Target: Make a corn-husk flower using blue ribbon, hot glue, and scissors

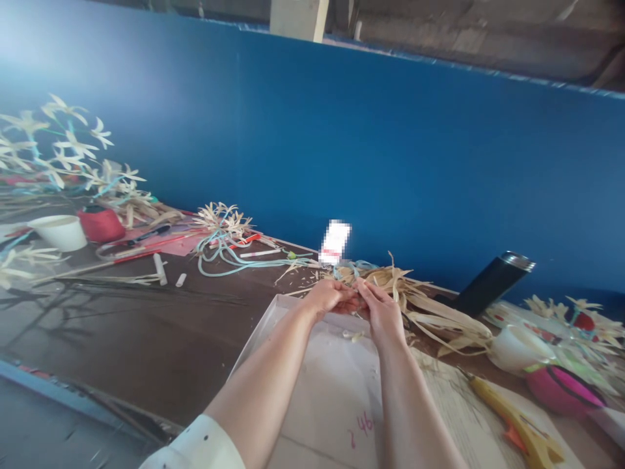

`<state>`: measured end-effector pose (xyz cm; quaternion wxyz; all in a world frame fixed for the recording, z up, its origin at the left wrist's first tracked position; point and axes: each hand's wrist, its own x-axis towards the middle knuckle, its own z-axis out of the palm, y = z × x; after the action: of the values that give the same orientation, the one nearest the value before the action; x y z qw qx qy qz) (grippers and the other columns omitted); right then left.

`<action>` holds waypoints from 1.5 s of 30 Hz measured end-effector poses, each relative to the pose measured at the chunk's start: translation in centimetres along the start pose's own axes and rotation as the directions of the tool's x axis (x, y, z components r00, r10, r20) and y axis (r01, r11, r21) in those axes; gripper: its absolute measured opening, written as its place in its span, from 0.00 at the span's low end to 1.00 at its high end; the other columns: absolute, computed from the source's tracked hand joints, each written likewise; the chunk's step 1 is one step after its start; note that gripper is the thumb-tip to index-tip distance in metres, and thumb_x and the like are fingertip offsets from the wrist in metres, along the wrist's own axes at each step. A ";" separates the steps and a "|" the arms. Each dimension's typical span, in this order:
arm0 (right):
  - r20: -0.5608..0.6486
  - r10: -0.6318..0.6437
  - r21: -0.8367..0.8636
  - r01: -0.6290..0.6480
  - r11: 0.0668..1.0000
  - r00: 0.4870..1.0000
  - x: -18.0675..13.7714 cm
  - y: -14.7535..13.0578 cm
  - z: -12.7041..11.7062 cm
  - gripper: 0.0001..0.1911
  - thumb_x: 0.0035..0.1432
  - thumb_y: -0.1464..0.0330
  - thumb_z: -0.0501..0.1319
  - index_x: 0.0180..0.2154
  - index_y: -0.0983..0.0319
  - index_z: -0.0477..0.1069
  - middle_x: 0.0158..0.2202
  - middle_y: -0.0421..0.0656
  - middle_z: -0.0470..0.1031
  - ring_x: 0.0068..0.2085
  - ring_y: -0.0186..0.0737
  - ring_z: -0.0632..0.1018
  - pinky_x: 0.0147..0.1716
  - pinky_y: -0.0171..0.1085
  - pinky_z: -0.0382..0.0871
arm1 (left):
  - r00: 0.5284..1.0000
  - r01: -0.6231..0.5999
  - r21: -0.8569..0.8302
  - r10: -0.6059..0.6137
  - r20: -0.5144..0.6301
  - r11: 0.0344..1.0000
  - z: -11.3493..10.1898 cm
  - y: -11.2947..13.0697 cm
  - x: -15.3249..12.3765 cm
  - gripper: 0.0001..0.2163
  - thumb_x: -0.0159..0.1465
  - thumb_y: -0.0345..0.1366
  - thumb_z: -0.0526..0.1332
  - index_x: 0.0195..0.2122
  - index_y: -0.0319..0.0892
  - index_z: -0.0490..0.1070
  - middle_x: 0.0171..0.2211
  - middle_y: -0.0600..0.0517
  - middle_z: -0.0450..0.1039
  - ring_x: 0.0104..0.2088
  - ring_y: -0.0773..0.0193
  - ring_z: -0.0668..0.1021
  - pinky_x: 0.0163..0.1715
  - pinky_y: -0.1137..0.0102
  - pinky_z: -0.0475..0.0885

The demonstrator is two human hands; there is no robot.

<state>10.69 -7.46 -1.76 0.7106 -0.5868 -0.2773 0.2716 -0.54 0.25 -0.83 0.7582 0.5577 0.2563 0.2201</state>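
Note:
My left hand [328, 298] and my right hand [385, 314] meet over the far end of a white shallow tray [336, 384]. The fingers of both are closed and pressed together at their tips. Whatever lies between them is too small and hidden to make out. Just behind and to the right of my fingers spreads a heap of dry, straw-coloured husks [452, 316]. Small pale scraps [354, 336] lie in the tray below my hands. A bright, blurred phone-like screen [334, 241] stands behind them against the blue partition.
Light-blue stems with pale husk flowers [224, 221] lie to the left, near a white cup [61, 232] and a red roll [101, 223]. On the right are a black flask [493, 283], a white bowl [520, 347], a yellow glue gun [512, 420] and a pink pouch [564, 391].

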 end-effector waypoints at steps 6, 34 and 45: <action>0.091 0.045 0.190 -0.061 0.980 0.995 -0.1 -0.6 -0.1 0.25 0.43 0.56 0.67 0.44 0.60 0.74 0.40 0.46 0.76 0.22 0.27 0.67 0.16 0.28 0.59 | 0.999 -0.040 0.023 0.040 -0.029 0.999 -0.1 -0.1 0.2 0.09 0.53 0.39 0.65 0.28 0.37 0.73 0.25 0.51 0.76 0.27 0.66 0.78 0.32 0.70 0.73; -0.113 -0.101 -0.028 0.098 0.995 0.988 -0.2 -0.3 0.4 0.22 0.40 0.54 0.68 0.34 0.62 0.76 0.20 0.38 0.71 0.16 0.28 0.63 0.14 0.29 0.54 | 0.999 -0.047 0.128 0.048 -0.008 0.991 0.5 -0.2 0.2 0.11 0.51 0.40 0.67 0.28 0.37 0.73 0.24 0.50 0.76 0.27 0.66 0.78 0.32 0.71 0.73; -0.423 -0.302 -0.141 0.267 0.953 0.854 0.9 0.6 0.1 0.19 0.51 0.54 0.58 0.37 0.63 0.72 0.30 0.43 0.75 0.16 0.28 0.64 0.15 0.30 0.59 | 0.972 -0.084 0.089 0.101 -0.212 0.992 0.2 0.4 1.3 0.06 0.57 0.34 0.61 0.27 0.36 0.72 0.25 0.49 0.76 0.26 0.67 0.78 0.24 0.75 0.70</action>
<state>11.24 -6.61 -2.28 0.7637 -0.6125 -0.2034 0.0129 0.58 1.04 -0.62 0.6921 0.5714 0.3193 0.3042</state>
